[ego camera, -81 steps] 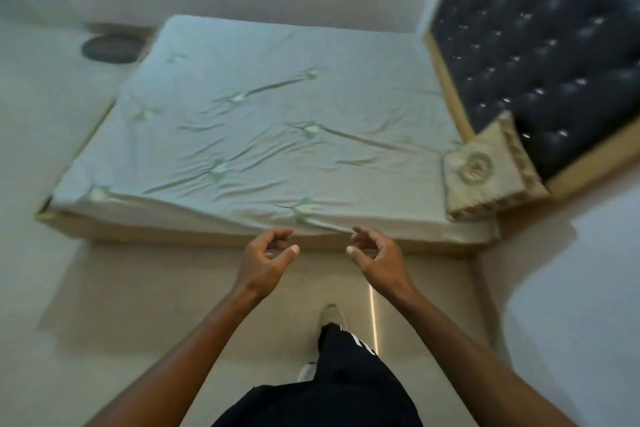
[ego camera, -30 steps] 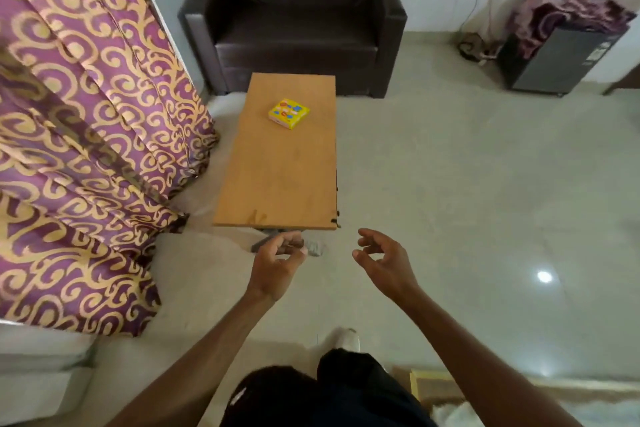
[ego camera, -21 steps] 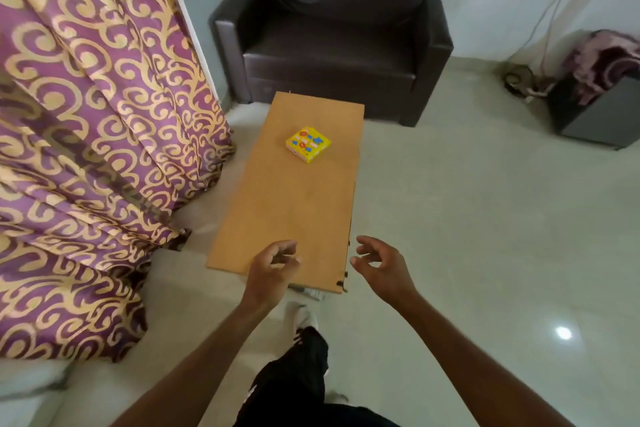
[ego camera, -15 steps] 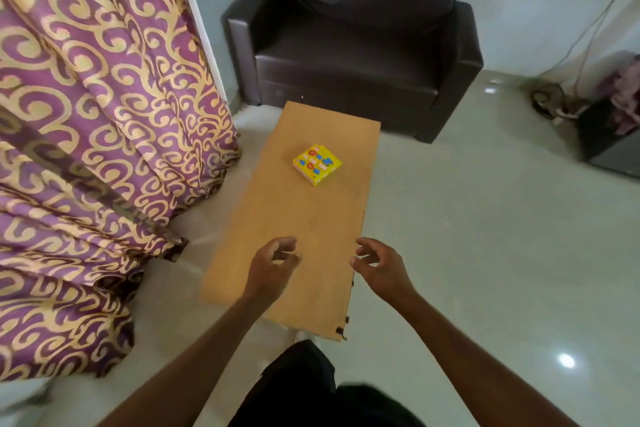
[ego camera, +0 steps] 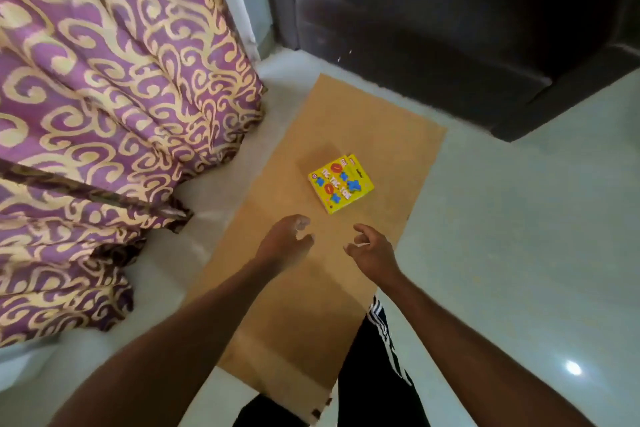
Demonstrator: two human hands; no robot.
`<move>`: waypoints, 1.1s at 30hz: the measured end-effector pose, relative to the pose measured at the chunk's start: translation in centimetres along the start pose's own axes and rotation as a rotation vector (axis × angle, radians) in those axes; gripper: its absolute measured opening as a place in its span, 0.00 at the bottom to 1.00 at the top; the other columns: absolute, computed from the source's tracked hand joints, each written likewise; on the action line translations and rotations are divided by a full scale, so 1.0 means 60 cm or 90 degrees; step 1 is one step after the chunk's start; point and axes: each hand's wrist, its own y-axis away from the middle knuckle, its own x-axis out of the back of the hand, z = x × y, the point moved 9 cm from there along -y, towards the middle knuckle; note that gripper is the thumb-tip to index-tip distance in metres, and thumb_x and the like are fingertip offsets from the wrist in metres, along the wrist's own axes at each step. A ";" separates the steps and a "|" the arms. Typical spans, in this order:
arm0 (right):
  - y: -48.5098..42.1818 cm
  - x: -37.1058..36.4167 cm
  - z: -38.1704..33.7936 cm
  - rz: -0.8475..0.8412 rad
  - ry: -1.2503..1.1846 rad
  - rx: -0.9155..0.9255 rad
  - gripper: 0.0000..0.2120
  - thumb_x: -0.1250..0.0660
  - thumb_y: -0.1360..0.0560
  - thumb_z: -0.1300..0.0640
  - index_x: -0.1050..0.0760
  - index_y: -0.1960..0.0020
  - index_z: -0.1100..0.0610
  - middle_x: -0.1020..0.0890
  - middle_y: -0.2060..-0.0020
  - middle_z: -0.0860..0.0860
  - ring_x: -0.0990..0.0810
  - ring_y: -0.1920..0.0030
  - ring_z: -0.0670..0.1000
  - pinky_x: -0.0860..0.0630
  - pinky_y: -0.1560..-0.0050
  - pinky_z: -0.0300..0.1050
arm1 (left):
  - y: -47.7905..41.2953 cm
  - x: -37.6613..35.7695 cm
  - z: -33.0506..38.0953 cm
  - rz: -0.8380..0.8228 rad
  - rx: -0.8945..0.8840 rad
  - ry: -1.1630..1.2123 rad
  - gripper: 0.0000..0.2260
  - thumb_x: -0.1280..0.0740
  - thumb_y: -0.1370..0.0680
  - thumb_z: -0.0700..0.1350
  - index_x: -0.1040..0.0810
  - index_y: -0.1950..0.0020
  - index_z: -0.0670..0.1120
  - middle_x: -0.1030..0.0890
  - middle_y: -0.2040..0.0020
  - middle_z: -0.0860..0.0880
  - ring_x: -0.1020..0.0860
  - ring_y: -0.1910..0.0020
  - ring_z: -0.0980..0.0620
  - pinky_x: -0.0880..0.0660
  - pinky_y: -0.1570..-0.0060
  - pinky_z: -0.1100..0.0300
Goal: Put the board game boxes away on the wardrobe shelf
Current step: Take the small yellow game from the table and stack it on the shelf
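Over the low table (ego camera: 381, 135), my left hand (ego camera: 282, 243) and right hand (ego camera: 372, 251) hovered, loosely curled and empty, reaching toward the yellow game box (ego camera: 341, 183) to lift it.

Person has walked up to the wooden table (ego camera: 346, 288); both arms now reach over its near half. Left hand (ego camera: 282, 243) and right hand (ego camera: 372, 251) are much nearer the yellow game box (ego camera: 341, 183), not touching it.

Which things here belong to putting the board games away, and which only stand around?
For the job: yellow cardboard tic-tac-toe box; left hand; right hand, both empty.
Only around: light-brown wooden table under the box; purple curtain with gold swirls; dark leather armchair.
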 end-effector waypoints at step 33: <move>0.070 -0.065 -0.025 -0.353 0.347 0.310 0.27 0.29 0.31 0.60 0.27 0.34 0.46 0.30 0.39 0.52 0.28 0.39 0.52 0.29 0.39 0.41 | 0.290 -0.136 -0.094 0.192 0.329 0.555 0.20 0.27 0.28 0.38 0.29 0.39 0.45 0.22 0.46 0.47 0.20 0.54 0.47 0.21 0.59 0.53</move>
